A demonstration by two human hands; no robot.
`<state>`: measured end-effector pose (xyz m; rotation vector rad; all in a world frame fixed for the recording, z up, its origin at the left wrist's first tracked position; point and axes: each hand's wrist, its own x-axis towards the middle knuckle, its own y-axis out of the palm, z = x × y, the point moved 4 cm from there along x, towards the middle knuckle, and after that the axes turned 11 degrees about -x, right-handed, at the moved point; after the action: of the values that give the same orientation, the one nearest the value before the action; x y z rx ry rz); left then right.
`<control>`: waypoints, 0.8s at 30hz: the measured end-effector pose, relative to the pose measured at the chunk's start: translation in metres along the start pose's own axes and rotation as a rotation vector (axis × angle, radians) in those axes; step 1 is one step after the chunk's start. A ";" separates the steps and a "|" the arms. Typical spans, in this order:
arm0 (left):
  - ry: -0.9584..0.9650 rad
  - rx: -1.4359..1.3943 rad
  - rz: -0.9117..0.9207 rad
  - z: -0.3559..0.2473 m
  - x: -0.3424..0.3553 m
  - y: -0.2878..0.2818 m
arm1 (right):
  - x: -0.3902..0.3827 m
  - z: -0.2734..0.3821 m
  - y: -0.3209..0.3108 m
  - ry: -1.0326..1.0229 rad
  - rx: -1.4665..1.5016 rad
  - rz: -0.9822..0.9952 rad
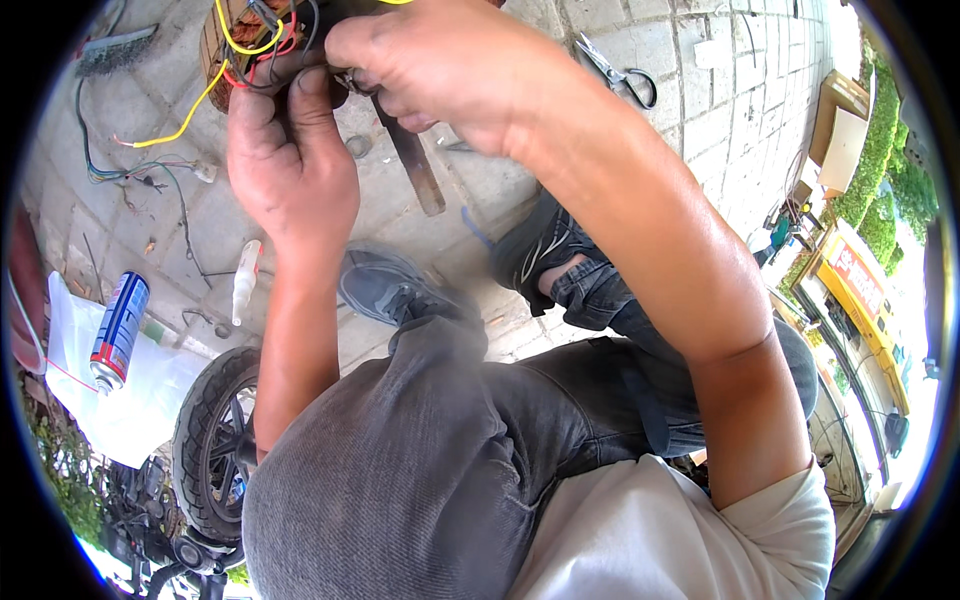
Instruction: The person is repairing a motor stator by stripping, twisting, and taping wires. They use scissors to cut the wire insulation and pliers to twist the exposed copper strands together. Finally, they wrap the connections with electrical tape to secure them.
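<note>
At the top of the head view, both my hands meet over a bundle of thin wires. My left hand [295, 165] is closed, thumb and forefinger pinching where black and red wires [290, 42] cross its fingertips. Fingers curled, my right hand [450, 75] touches the left one's fingertips; what it grips is hidden. A yellow wire [185, 125] with a bared end trails to the left. Behind the wires is a reddish-brown wooden piece [212, 55], cut off by the frame. From below my right fingers a flat, dark metal bar [412, 165] sticks out; whether I hold it is unclear.
Scissors [615, 75] lie on the paving right of my hands. To the left are a brush [118, 50], a loose wire harness [120, 172], a small white bottle [246, 280] and a blue spray can [120, 325] on a plastic bag [150, 390]. A motorcycle wheel [190, 450] stands lower left.
</note>
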<state>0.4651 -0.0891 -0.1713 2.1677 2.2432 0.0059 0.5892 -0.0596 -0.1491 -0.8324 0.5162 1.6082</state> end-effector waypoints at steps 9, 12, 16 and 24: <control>-0.014 -0.171 -0.084 -0.002 0.000 0.003 | -0.017 0.004 -0.001 -0.899 -0.844 -0.582; -0.029 -0.148 -0.092 -0.003 0.000 0.001 | -0.025 0.005 -0.013 -1.065 -0.769 -0.431; -0.034 -0.185 -0.094 0.001 -0.001 0.001 | -0.024 0.004 -0.011 -1.125 -0.888 -0.496; -0.002 -0.110 -0.099 0.002 0.000 -0.001 | -0.014 0.006 -0.006 -0.962 -0.928 -0.446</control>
<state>0.4640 -0.0896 -0.1735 2.0002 2.2877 0.1221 0.5946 -0.0629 -0.1339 -0.6277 -1.0938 1.5672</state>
